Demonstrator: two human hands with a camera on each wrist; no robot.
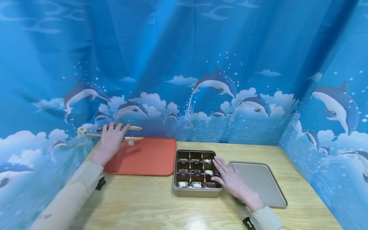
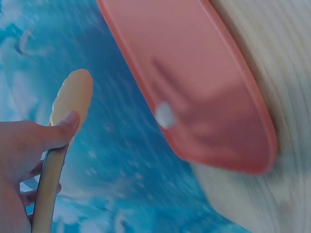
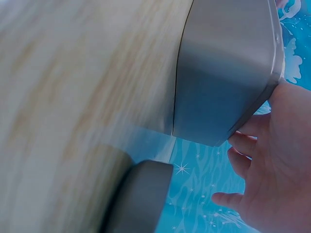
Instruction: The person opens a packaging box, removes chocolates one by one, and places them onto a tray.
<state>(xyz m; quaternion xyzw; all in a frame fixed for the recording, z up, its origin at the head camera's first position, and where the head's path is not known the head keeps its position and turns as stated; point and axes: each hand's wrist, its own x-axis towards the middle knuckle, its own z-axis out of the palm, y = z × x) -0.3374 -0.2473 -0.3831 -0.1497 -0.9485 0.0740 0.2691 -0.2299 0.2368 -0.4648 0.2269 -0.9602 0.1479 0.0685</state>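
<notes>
My left hand [image 1: 111,139] grips a pair of yellow tongs [image 1: 134,138] over the left part of a red tray [image 1: 152,159], their two arms spread apart. In the left wrist view, the thumb lies along one tong arm [image 2: 53,179]. A small white piece [image 2: 164,115] sits at the tray's far edge, apart from the tongs. At the right rim of a square tin [image 1: 198,193], my right hand [image 1: 231,180] rests with fingers extended. Dark dividers split the tin into compartments, several holding white chocolates [image 1: 197,185] or dark chocolates [image 1: 183,172]; the right hand partly covers that side.
A flat metal lid [image 1: 260,182] lies on the wooden table [image 1: 138,204] to the right of the tin, partly behind the right forearm. Blue curtains [image 1: 172,64] with dolphins stand along the table's back and sides.
</notes>
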